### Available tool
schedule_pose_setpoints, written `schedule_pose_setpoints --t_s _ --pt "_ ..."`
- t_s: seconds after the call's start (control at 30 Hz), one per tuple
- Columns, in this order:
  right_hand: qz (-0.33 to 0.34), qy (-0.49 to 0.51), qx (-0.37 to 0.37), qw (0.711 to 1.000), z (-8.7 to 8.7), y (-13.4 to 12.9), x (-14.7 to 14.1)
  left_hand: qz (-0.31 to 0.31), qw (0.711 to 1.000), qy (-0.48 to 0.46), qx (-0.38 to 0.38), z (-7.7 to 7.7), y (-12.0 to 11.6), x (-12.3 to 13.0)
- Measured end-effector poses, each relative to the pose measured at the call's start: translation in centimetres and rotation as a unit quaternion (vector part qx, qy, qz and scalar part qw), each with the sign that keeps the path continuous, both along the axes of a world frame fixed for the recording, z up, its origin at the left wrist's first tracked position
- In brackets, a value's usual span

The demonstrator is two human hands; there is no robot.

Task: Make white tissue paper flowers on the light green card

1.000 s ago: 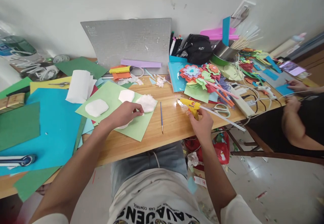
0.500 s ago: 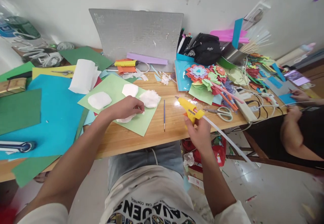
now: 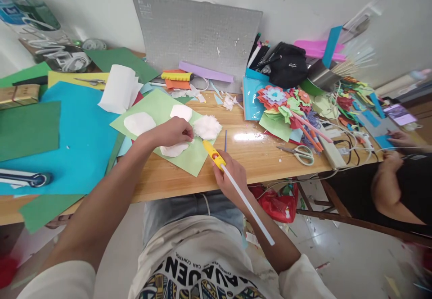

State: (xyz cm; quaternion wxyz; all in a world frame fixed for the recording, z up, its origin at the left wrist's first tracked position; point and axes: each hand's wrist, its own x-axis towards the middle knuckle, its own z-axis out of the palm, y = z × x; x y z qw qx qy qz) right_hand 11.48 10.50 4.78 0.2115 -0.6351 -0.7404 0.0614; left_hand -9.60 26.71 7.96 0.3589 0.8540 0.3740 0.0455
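Glue gun (image 3: pixel 210 149) moved left | right hand (image 3: pixel 233 178) wraps it; left hand (image 3: pixel 171 132) pinches tiny white bit (image 3: pixel 192 140) | looks like gluing; needs steady hands

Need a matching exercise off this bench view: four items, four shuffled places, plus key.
1. Yellow glue gun
2. Scissors
3. Grey board
4. Black pouch

A. Standing against the wall
B. Between the markers and the metal pot
C. Held in the right hand
D. Lying on the bare wood tabletop

Pairs: 1-C, 2-D, 3-A, 4-B
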Motion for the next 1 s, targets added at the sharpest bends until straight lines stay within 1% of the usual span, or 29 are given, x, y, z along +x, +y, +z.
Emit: schedule_pose_setpoints --t_s 0.13,0.3,0.73,1.0 --pt "-0.006 -0.058 -0.014 0.998 -0.4 0.6 -0.5 -0.007 1.000 0.002 -0.014 0.3 0.2 -0.4" --pt "-0.005 -0.104 -0.017 0.994 -1.1 0.8 -0.9 -0.018 1.000 -0.009 -0.024 0.0 0.4 -0.7" --pt "-0.001 -0.117 -0.008 0.993 -2.0 0.9 -0.9 -0.022 0.999 -0.010 -0.030 0.0 0.4 -0.9" --pt "-0.005 -0.106 0.000 0.994 -2.2 0.8 -0.8 -0.023 0.999 -0.015 -0.025 -0.3 0.5 -0.9"
